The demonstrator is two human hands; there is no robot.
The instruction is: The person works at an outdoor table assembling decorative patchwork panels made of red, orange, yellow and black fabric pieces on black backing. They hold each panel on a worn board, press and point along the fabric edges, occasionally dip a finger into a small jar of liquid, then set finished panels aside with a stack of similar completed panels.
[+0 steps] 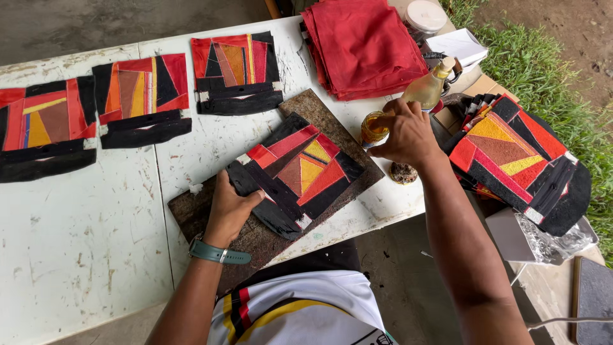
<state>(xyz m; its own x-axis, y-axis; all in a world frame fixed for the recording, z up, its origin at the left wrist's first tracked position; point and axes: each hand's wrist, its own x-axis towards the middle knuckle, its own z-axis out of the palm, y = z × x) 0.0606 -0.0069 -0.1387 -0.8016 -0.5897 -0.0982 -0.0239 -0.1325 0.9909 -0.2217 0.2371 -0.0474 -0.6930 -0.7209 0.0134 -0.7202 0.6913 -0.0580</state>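
Observation:
A patchwork piece (300,169) of red, orange, yellow and black patches lies on a dark brown board (255,239) at the table's near edge. My left hand (231,207), with a teal watch on the wrist, presses down on the piece's left end. My right hand (405,134) reaches to the right and is closed around a small jar of amber liquid (372,128). Just behind that hand stands a clear bottle (429,86) with yellowish liquid and a tan cap.
Three similar patchwork pieces (143,96) lie along the far side of the white, worn table (83,223). A stack of red cloth (364,45) sits at the back. A pile of finished pieces (517,153) rests to the right, near grass (543,57). A small dark round object (403,172) lies below my right hand.

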